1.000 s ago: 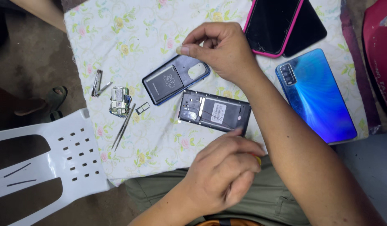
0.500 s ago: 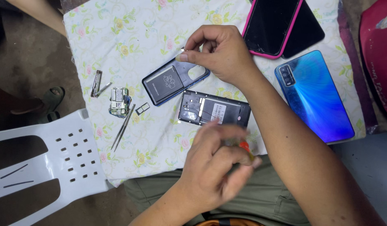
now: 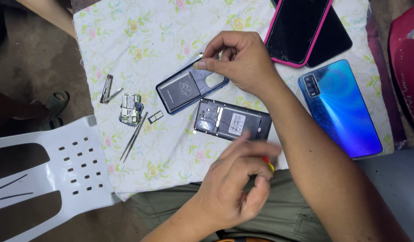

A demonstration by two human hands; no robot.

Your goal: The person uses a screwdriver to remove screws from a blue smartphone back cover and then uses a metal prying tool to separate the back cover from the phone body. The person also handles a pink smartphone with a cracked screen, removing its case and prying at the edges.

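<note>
On the floral cloth [image 3: 171, 36] in the middle of the table sits an opened phone [image 3: 232, 120], back off, insides showing. Just above-left of it lies the dark back cover [image 3: 184, 89], inner side up, like a shallow tray with nothing in it. The right hand [image 3: 242, 60] reaches in from the far side, thumb and forefinger pinched together over the cover's top edge on something tiny; I can't make out what it is. The left hand [image 3: 233, 188] hovers near the opened phone's lower edge, fingers curled round a tool with a red and yellow handle [image 3: 267, 163]. Most of that tool is hidden in the fist and blurred.

Off to the left: a small circuit board [image 3: 130, 109], tweezers [image 3: 134, 136], a SIM tray [image 3: 155, 117] and a metal clip thing [image 3: 107, 88]. A blue phone [image 3: 341, 110] lies right, and a pink-cased phone [image 3: 296, 29] is cut off at the top. A white plastic chair [image 3: 45, 166] sits bottom-left.
</note>
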